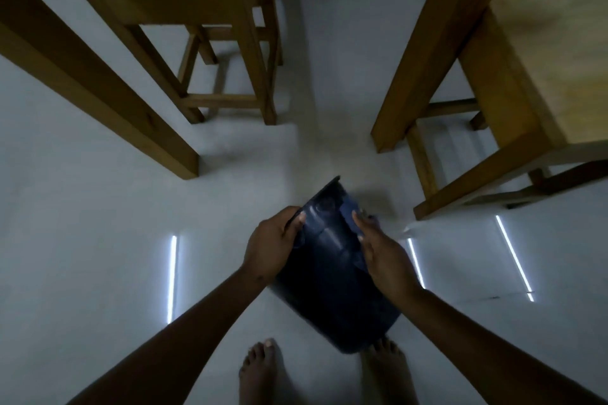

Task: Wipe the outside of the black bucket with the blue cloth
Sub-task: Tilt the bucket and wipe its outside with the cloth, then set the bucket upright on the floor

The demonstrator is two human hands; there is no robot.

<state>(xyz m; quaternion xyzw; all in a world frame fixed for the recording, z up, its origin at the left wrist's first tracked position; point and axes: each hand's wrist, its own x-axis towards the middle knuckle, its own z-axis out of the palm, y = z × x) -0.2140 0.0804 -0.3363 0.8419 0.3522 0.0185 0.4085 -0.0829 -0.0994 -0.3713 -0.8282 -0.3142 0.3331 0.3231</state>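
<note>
Left hand: the left hand (274, 245) is reaching in from seven o'clock on a bare forearm, wrapping around the left edge of the black bucket (332, 276), thumb lying on the side facing up and fingers curling behind the rim.
Right hand: the right hand (381, 251) is coming in from five o'clock, palm turned inward, lying flat against the bucket's right side with its fingers pointing toward twelve o'clock.
Blue cloth: the blue cloth (350, 219) is showing as a dark bluish patch under the right fingertips; in this dim light I cannot tell where it ends and the bucket begins, or whether the fingers are pinching it or only pressing it.
Bucket position: it is being held in the air at the centre of the scene, above the pale floor (98, 240), tilted, one end pointing toward twelve o'clock and the other hanging down over the bare feet (263, 371) at six o'clock.
Bucket look: dark, glossy, slightly tapering, with faint highlights along its upper side.
Surroundings: a wooden stool (210, 43) is standing at eleven o'clock, a wooden chair (526, 108) at two o'clock, both well apart from the bucket.
</note>
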